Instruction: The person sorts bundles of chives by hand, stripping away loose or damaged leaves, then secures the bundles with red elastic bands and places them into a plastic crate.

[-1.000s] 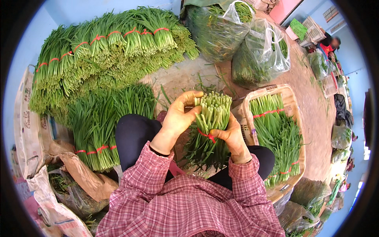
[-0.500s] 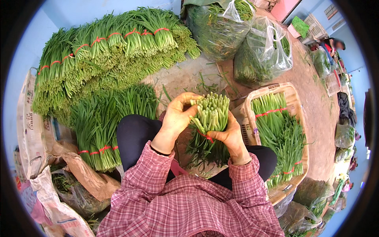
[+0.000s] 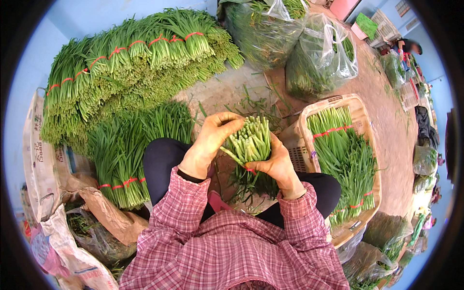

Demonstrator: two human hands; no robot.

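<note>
Over my lap I hold a bunch of garlic chives [image 3: 251, 140], its pale cut stem ends facing up and its dark leaves hanging below. My right hand [image 3: 278, 164] is closed around its right side, the thumb lying by the red tie [image 3: 250, 170]. At the upper left of the bunch my left hand [image 3: 212, 137] is closed, fingers and thumb pinching at the outer stems; the exact stems between the fingertips are hidden. One stalk [image 3: 233, 156] sticks out slantwise on the left side of the bunch.
Tied chive bunches lie in a large pile [image 3: 130, 67] at the far left, with more [image 3: 125, 154] by my left knee. A plastic crate [image 3: 372, 145] of bunches stands on my right. Filled clear bags [image 3: 319, 63] stand ahead. Loose leaves litter the floor [image 3: 212, 92].
Both hands and the bunch have shifted slightly left. My left fingers have moved further over the edge of the stem ends. The right hand keeps its hold.
</note>
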